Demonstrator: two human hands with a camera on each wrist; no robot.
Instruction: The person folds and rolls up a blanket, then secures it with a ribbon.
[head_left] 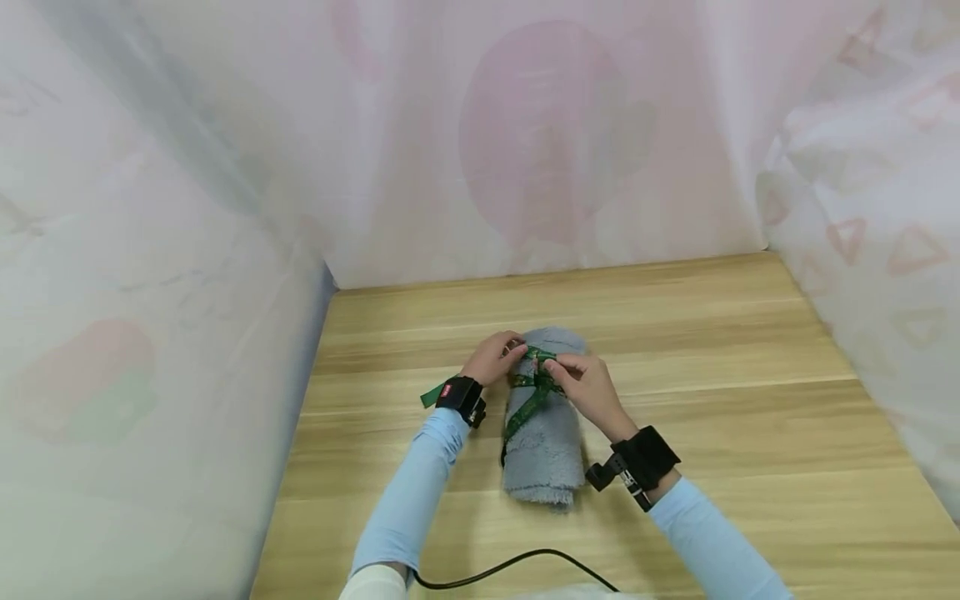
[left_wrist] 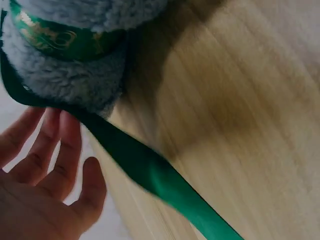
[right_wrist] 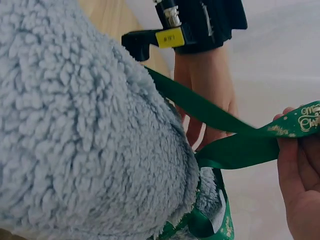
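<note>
A rolled grey fleece cloth (head_left: 547, 442) lies on the wooden table (head_left: 712, 375) with a green ribbon (head_left: 534, 392) wound round its far half. My right hand (head_left: 588, 385) pinches a printed stretch of the ribbon (right_wrist: 235, 150) between thumb and fingers (right_wrist: 295, 165), pulling it taut off the roll (right_wrist: 85, 130). My left hand (head_left: 495, 357) sits at the roll's far left side. Its fingers (left_wrist: 45, 160) are loosely extended beside the fleece (left_wrist: 70, 80), touching the ribbon (left_wrist: 150, 170), whose free tail runs out under my wrist.
Sheer pink-patterned curtains (head_left: 187, 250) close in the table on the left, back and right. A black cable (head_left: 510, 565) curls along the table's near edge. Bare wood surrounds the roll on every side.
</note>
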